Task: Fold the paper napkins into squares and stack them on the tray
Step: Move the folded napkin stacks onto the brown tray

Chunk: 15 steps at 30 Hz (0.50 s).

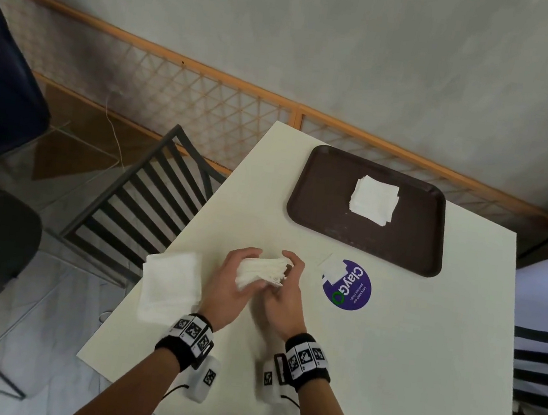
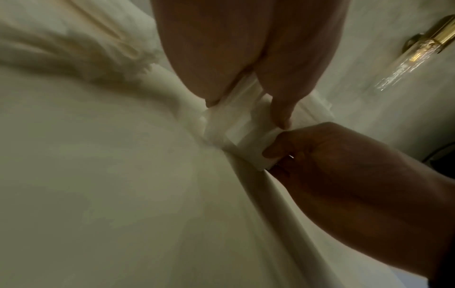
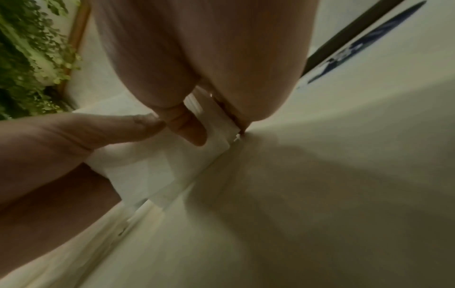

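A white folded napkin bundle (image 1: 263, 271) is held just above the cream table (image 1: 385, 359), near its middle. My left hand (image 1: 245, 273) grips its left side, and in the left wrist view the fingers (image 2: 278, 93) pinch the layered paper (image 2: 236, 126). My right hand (image 1: 286, 278) curls round the right end; in the right wrist view its fingertips (image 3: 194, 132) press on the napkin (image 3: 152, 165). A brown tray (image 1: 321, 206) lies at the far side with a stack of folded squares (image 1: 374, 200) on it.
A pile of unfolded napkins (image 1: 171, 284) lies at the table's left edge beside my left hand. A round purple sticker (image 1: 350, 291) with a small white paper scrap (image 1: 331, 268) sits between my hands and the tray. A dark slatted chair (image 1: 151, 185) stands left of the table.
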{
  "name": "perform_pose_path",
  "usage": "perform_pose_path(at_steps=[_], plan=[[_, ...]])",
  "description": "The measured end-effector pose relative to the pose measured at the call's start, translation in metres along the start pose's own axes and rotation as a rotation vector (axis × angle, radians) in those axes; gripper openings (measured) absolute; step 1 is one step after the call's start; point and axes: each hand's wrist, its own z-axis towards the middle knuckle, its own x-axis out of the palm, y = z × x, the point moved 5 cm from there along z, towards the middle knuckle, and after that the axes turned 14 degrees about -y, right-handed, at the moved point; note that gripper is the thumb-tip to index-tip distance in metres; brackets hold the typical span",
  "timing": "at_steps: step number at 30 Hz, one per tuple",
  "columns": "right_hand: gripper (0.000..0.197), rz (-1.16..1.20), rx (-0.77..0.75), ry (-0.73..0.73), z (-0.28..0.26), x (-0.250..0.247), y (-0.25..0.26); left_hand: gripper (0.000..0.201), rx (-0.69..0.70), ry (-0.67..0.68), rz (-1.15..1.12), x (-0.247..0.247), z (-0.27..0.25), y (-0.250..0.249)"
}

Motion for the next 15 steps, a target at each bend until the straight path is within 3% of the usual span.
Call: perform_pose_path(at_steps=[3, 6, 11, 15], plan=[[0.079, 0.064, 0.035, 0.008, -0.003, 0.007, -0.001, 0.083, -0.064, 0.052, -0.011, 0.004, -0.005, 0.004], [0.073, 0.074, 0.052, 0.027, -0.003, 0.009, 0.001, 0.093, -0.05, 0.106, 0.045, 0.006, -0.005, 0.001], [0.051, 0.17, 0.163, 0.034, 0.004, -0.004, 0.01, 0.081, -0.093, 0.059, -0.043, -0.005, 0.009, -0.011], [0.064, 0.235, 0.269, -0.021, 0.012, -0.016, 0.026, 0.061, -0.21, -0.001, -0.2, -0.01, 0.021, -0.029]])
